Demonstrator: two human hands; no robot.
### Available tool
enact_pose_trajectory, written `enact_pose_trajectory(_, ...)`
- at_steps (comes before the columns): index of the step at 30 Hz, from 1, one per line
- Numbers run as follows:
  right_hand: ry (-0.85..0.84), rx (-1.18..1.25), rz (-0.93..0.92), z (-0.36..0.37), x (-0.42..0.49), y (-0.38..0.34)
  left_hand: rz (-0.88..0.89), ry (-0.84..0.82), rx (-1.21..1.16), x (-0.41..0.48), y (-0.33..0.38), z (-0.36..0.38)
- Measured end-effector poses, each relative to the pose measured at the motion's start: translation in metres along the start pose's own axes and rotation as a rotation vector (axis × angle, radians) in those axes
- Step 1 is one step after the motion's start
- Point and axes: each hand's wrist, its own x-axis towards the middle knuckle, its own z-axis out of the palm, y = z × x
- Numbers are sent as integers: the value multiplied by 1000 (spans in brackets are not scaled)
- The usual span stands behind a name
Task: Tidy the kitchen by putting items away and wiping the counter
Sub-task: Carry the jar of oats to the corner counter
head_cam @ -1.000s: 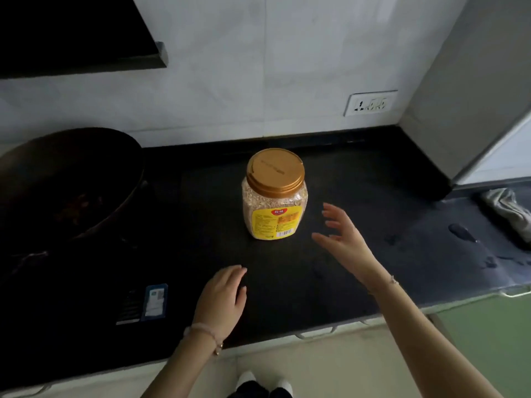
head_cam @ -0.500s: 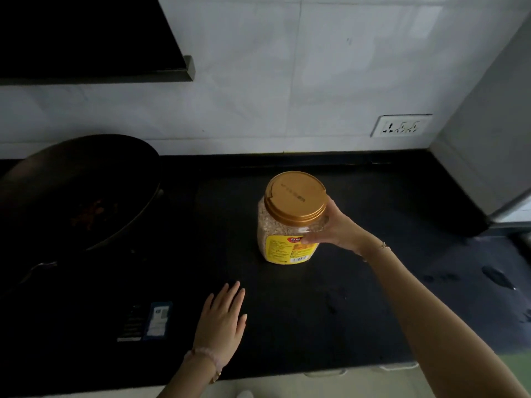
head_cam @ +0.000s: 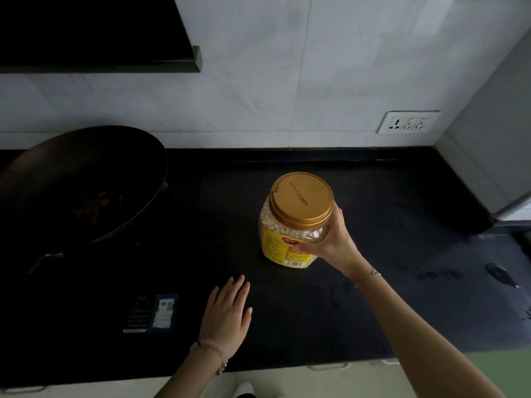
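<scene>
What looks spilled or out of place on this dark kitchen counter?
Wet smears and a small puddle sit on the black stone counter at the right. The dark round wok leans tilted, with food scraps inside. The gold-lidded clear grain jar stands upright and closed.

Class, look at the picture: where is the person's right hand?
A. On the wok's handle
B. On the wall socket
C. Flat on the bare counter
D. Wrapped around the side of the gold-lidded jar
D: the right hand grips the jar just below its gold lid, while the left hand lies flat on the counter.
</scene>
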Motion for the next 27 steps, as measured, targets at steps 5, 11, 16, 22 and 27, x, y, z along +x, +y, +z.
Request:
enact_pose_trajectory(5, 141, -32, -38, 19, -6, -4, 9, 0, -42, 2, -3, -3)
enact_pose_trajectory(11, 283, -41, -71, 42, -17, -8, 4, -97, -149, 2, -4, -14)
enact_pose_trajectory(16, 289, -32, -82, 37, -21, -11, -73, -142, -208, -8, 2, -23)
enact_pose_trajectory(22, 200, -18, -117, 20, -21, -9, -161, -128, -229, -24, 17, -19)
enact_pose_trajectory(27, 122, -25, -139, 9, -26, -5, -231, -121, -226, -33, 30, -16)
